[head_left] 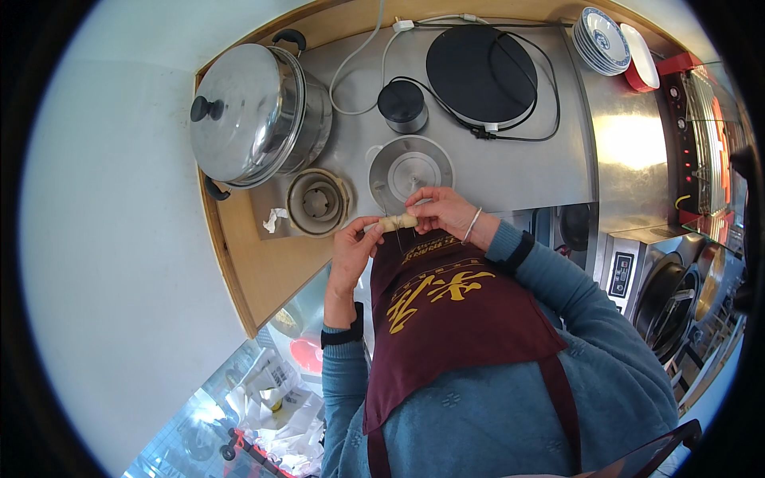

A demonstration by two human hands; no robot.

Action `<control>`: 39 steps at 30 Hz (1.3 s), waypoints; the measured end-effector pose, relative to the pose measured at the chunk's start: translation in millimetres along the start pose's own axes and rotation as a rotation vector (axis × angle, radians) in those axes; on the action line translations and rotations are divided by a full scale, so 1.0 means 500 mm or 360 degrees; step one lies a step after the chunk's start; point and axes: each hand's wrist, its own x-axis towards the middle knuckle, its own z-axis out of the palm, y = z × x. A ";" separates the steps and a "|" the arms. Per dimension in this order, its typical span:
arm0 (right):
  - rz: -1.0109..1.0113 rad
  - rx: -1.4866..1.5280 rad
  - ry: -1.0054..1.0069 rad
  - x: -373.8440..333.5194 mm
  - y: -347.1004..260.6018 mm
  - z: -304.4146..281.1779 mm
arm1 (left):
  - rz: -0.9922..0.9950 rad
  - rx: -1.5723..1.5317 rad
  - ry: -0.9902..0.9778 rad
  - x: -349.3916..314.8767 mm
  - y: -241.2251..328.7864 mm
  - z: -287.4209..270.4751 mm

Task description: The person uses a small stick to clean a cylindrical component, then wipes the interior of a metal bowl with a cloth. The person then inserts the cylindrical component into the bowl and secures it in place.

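Note:
My left hand (353, 252) and my right hand (448, 213) meet above the near edge of the steel counter, in front of my dark red apron (466, 334). Between them is a short, pale yellow roll (398, 223), with thin dark strands or wires on it. The left fingers pinch its left end, while the right fingertips grip the right end. Just beyond my hands stands a round, greyish see-through jug (410, 159) with a handle on its left. A brown round pot (319, 203) is to the left of the hands.
A large lidded steel pot (247, 111) occupies the left of the counter. Farther back are a black-topped canister (402, 103), a round black hotplate (482, 72) and cables (550, 103). Stacked bowls (602, 40) and a red-lit appliance (701, 143) stand on the right. Crumpled paper (274, 219) lies near the pot.

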 end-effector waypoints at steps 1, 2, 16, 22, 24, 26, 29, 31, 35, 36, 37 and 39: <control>-0.0010 -0.0010 0.0001 0.000 0.001 0.001 | -0.0007 0.0004 -0.0002 0.001 0.001 0.001; -0.0020 -0.0019 0.0002 0.000 0.002 0.002 | -0.0015 0.0008 -0.0004 0.002 0.002 0.001; -0.0475 -0.0434 -0.0007 -0.001 0.003 0.001 | -0.0134 -0.0313 0.0057 0.012 -0.012 -0.001; -0.0822 -0.0736 -0.0018 -0.003 -0.005 0.013 | -0.0247 -0.0561 0.0004 0.012 -0.012 -0.003; -0.0828 -0.0823 0.0039 -0.006 -0.007 0.021 | -0.0292 -0.0591 -0.0020 0.011 -0.010 -0.002; -0.0834 -0.0875 0.0084 -0.011 -0.010 0.028 | -0.0315 -0.0598 -0.0028 0.011 -0.008 0.000; -0.0853 -0.0936 0.0134 -0.017 -0.016 0.034 | -0.0334 -0.0615 -0.0025 0.013 -0.007 0.001; -0.0850 -0.0952 0.0146 -0.018 -0.020 0.036 | -0.0337 -0.0610 -0.0017 0.014 -0.009 0.001; -0.0804 -0.0918 0.0144 -0.016 -0.022 0.038 | -0.0325 -0.0590 -0.0023 0.015 -0.011 0.001; -0.0796 -0.0901 0.0144 -0.015 -0.021 0.038 | -0.0331 -0.0590 -0.0023 0.015 -0.010 0.001; -0.0778 -0.0889 0.0140 -0.014 -0.021 0.038 | -0.0327 -0.0588 -0.0020 0.015 -0.010 0.002; -0.0724 -0.0880 0.0146 -0.012 -0.020 0.037 | -0.0351 -0.0588 0.0002 0.015 -0.008 0.003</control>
